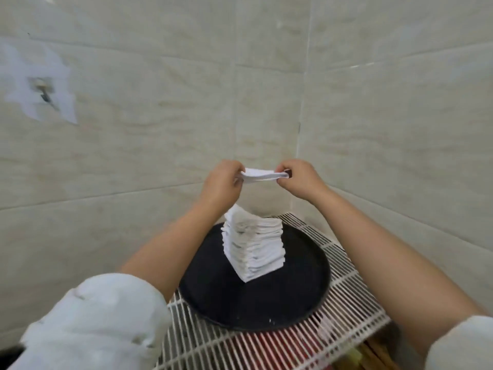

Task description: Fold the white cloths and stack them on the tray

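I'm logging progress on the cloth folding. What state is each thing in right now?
White cloth: folded, held in the air above the stack, one end in each hand.
Left hand: grips the cloth's left end.
Right hand: pinches the cloth's right end.
Stack of folded cloths: tall, upright on the tray.
Black round tray: resting on the white wire rack.

Both bare forearms are reaching forward and upward, white sleeves rolled to the elbows. The left hand (222, 180) and right hand (298, 177) are raised side by side, fingers curling and pinching inward.
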{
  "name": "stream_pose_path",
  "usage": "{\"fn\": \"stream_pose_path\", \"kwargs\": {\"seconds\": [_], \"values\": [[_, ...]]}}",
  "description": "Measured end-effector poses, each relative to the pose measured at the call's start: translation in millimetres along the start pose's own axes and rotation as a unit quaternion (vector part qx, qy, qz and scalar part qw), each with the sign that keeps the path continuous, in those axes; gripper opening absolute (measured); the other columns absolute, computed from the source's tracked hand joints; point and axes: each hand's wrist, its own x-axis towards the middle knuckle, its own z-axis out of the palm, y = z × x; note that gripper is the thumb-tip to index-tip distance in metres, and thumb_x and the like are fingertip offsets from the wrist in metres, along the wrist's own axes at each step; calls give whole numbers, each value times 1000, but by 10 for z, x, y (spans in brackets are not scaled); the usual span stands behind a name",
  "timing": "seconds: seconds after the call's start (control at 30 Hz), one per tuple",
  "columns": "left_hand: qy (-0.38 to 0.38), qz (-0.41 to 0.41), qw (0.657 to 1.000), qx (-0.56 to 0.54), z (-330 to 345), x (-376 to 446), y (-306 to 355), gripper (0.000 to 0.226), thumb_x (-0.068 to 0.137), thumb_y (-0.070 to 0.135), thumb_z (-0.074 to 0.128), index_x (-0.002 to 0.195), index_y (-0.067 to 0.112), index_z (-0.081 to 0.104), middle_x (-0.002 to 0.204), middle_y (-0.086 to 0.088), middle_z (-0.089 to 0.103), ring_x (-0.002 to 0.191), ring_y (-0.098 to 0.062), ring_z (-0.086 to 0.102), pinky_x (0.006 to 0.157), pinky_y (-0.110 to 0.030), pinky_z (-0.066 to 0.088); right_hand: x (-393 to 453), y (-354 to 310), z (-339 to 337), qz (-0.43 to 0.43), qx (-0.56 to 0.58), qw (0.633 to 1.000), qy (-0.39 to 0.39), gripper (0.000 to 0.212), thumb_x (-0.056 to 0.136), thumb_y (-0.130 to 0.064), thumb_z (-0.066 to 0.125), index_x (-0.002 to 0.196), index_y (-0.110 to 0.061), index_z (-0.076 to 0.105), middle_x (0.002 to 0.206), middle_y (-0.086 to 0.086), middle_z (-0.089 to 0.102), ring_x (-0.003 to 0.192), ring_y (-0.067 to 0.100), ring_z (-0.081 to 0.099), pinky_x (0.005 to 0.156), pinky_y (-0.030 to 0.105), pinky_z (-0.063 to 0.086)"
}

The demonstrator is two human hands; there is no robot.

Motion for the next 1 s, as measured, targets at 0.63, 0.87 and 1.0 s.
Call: {"fn": "stream_pose_path", "kwargs": {"seconds": [0.63, 0.87, 1.0], "values": [[26, -290, 955, -58, 766, -275, -203, 43, 98, 33, 38, 133, 9, 44, 134, -10, 50, 117, -24, 51, 92, -28, 37, 377, 1207, 985, 78, 271, 929, -242, 24, 92, -30, 50, 74, -14, 56, 72, 5, 51, 70, 17, 48, 69, 26, 36], [-33, -533, 773, -343, 990, -115, -311, 57, 90, 46, 49, 133, 8, 48, 135, -12, 52, 122, -26, 51, 108, -38, 37, 314, 1142, 1274, 308, 520, 706, -369, 40, 94, -24, 39, 65, -8, 63, 58, 6, 62, 57, 20, 58, 57, 25, 45], [-20, -541, 758, -365, 1049, -285, -276, 48, 91, 36, 48, 126, 3, 53, 114, -16, 62, 96, -24, 56, 90, -34, 44, 216, 1123, 1265, 313, 535, 700, -355, 30, 93, -17, 38, 74, -3, 58, 72, 14, 57, 70, 28, 55, 68, 35, 44]]}}
